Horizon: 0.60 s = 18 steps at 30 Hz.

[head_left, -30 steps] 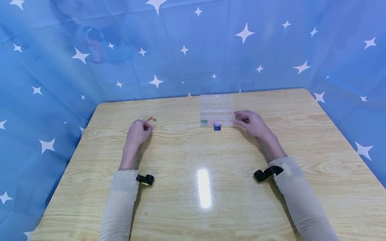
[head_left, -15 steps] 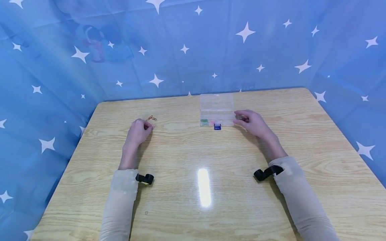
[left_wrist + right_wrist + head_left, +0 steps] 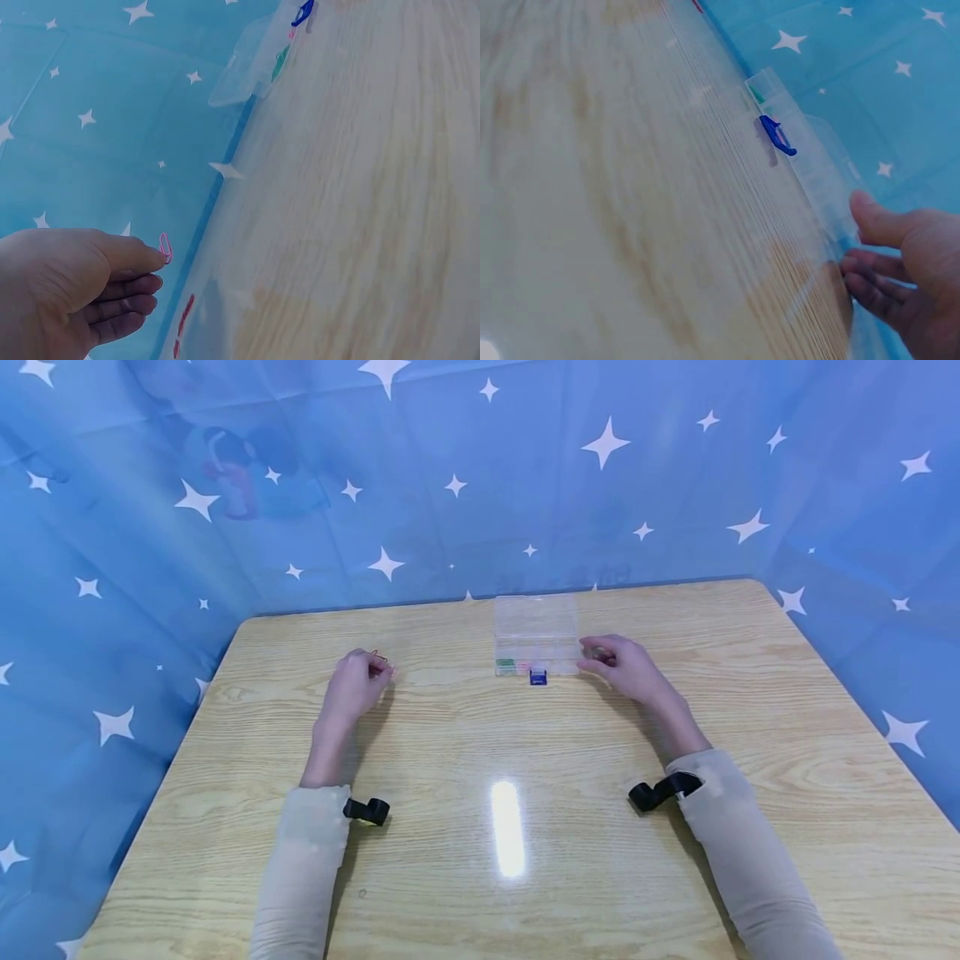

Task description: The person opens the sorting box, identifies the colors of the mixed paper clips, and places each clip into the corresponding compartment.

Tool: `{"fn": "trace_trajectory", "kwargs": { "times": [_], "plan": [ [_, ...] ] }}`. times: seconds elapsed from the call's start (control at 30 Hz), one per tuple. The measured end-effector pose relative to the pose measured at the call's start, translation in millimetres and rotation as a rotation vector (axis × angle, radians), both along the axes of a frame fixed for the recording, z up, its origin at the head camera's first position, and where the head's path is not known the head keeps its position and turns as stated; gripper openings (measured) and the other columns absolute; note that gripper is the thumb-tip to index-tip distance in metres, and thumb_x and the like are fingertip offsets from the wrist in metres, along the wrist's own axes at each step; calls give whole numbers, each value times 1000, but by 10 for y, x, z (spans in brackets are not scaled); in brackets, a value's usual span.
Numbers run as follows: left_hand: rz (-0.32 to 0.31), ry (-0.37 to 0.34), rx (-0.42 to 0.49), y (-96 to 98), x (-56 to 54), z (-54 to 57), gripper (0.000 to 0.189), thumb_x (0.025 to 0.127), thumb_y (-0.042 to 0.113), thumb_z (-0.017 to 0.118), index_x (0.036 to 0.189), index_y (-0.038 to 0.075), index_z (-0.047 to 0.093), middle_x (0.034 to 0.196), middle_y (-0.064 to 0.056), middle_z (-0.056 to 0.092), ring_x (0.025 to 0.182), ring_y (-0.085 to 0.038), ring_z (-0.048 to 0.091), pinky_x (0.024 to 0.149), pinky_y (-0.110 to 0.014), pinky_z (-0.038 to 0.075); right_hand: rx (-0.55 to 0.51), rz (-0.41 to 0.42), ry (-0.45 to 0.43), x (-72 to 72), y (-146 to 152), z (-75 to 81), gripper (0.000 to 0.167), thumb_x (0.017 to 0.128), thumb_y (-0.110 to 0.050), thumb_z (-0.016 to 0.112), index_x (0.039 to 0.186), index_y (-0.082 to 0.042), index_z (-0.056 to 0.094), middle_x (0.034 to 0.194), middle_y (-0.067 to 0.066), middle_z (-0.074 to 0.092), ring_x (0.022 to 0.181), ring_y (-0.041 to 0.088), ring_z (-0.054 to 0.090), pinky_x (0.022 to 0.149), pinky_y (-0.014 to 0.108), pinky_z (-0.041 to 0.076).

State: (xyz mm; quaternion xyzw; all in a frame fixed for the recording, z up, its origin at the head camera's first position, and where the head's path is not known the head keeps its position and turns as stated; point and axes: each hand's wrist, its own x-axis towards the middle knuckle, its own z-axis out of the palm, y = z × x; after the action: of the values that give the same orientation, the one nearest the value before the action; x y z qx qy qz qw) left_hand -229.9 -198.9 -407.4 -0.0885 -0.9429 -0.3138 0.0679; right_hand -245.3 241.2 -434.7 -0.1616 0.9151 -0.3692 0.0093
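Observation:
My left hand [image 3: 358, 682] is raised a little over the table's left part. It pinches a pink paper clip [image 3: 166, 247] between thumb and index finger, the loop sticking up past the fingertips. Red-orange paper clips [image 3: 184, 322] lie on the table beyond that hand, partly hidden by it in the head view. My right hand [image 3: 617, 665] is at the right end of a clear compartment box [image 3: 536, 614], thumb and fingers spread apart, fingertips at its side. The box stands with its lid raised; a blue latch [image 3: 778, 136] hangs at its front.
Green pieces [image 3: 506, 665] and pink ones [image 3: 523, 667] sit in the box's left front compartments. The wooden table [image 3: 450, 735] ends at a blue star-patterned curtain [image 3: 420, 485] behind the box. Black wrist-camera mounts [image 3: 367, 811] protrude from both sleeves.
My left hand has lifted off the table and shifted slightly right with the pink paper clip, covering more of the red-orange clips. The right hand and the box stay in place.

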Motion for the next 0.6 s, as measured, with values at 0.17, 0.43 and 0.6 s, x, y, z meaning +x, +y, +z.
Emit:
{"fn": "trace_trajectory", "kwargs": {
  "times": [0.17, 0.43, 0.6],
  "plan": [
    [-17, 13, 15, 112, 9, 68, 20, 98, 12, 66, 98, -7, 72, 101, -20, 65, 92, -33, 62, 80, -44, 54, -4, 3, -6, -11, 7, -13, 52, 102, -30, 62, 144, -1, 53, 122, 18, 61, 81, 26, 51, 69, 40, 42],
    [-66, 35, 21, 345, -17, 128, 19, 98, 12, 67, 97, -6, 73, 99, -18, 65, 92, -31, 62, 82, -43, 53, -1, 3, -4, -7, 12, -20, 52, 102, -31, 62, 144, -1, 53, 124, 18, 61, 84, 27, 52, 72, 41, 43],
    [-96, 57, 12, 504, -49, 169, 18, 98, 12, 66, 97, -5, 73, 98, -17, 66, 92, -30, 62, 82, -41, 53, 1, 6, 3, -6, 7, -14, 52, 102, -30, 62, 144, 0, 53, 124, 19, 61, 86, 27, 52, 73, 42, 43]
  ]
}}
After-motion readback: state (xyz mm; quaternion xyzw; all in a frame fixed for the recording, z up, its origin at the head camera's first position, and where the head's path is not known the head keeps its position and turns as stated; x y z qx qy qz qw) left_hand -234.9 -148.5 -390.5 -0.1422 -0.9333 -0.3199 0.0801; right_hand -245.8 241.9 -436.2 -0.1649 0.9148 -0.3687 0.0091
